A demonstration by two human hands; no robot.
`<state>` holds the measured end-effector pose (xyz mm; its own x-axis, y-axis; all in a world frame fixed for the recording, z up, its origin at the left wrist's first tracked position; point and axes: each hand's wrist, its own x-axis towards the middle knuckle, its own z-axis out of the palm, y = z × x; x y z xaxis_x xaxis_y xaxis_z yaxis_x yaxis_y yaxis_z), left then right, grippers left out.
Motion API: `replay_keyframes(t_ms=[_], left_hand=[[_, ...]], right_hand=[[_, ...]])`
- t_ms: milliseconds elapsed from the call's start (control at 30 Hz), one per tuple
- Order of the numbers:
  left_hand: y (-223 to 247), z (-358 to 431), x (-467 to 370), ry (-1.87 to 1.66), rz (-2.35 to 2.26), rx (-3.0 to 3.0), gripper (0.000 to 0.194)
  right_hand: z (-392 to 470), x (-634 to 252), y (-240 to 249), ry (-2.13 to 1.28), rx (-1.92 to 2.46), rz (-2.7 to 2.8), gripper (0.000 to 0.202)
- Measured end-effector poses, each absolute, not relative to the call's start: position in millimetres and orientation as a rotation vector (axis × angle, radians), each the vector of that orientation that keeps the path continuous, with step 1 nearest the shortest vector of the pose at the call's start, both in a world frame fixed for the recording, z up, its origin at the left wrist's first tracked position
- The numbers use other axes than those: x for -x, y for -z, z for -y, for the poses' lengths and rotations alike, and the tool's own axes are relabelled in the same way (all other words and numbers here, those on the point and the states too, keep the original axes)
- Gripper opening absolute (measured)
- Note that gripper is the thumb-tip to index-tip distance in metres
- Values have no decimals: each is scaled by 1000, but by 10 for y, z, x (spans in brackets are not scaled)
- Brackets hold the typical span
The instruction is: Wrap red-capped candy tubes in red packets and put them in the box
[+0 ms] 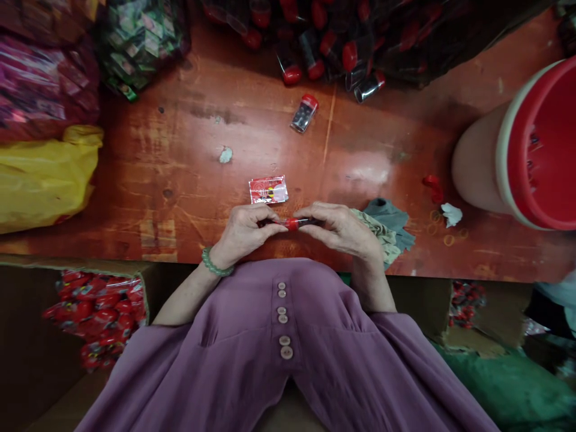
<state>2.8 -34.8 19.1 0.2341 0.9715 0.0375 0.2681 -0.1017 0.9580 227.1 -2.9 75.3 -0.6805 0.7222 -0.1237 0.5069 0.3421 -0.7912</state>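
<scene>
Close to the table's front edge, both hands hold a small dark container with a red part (292, 224) lying sideways between them. My left hand (245, 231), with a green bead bracelet at its wrist, pinches the left end. The thumb and fingers of my right hand (339, 225) close round the dark right end. My fingertips hide much of it. Just beyond my left fingers lies a printed red and white packet (269, 189). A clear container with a red cap and dark contents (305, 113) lies farther back on the table.
Many red-capped containers (310, 54) are heaped at the back. Bags of green packets (144, 42) and pink packets (45, 84) and a yellow bag (45, 180) fill the left. A red-rimmed bucket (481, 156), grey cloth (389, 219) and rubber bands (449, 240) are at right.
</scene>
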Motion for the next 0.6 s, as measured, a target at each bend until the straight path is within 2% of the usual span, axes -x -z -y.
replay_keyframes(t_ms=[233, 600], left_hand=[[-260, 312, -30, -750, -1055, -1208, 14], [-218, 320, -95, -764, -1033, -950, 18]], right_hand=[[-65, -2248, -716, -1424, 951, 2358, 30], [-115, -2243, -662, -1516, 839, 2364, 36]])
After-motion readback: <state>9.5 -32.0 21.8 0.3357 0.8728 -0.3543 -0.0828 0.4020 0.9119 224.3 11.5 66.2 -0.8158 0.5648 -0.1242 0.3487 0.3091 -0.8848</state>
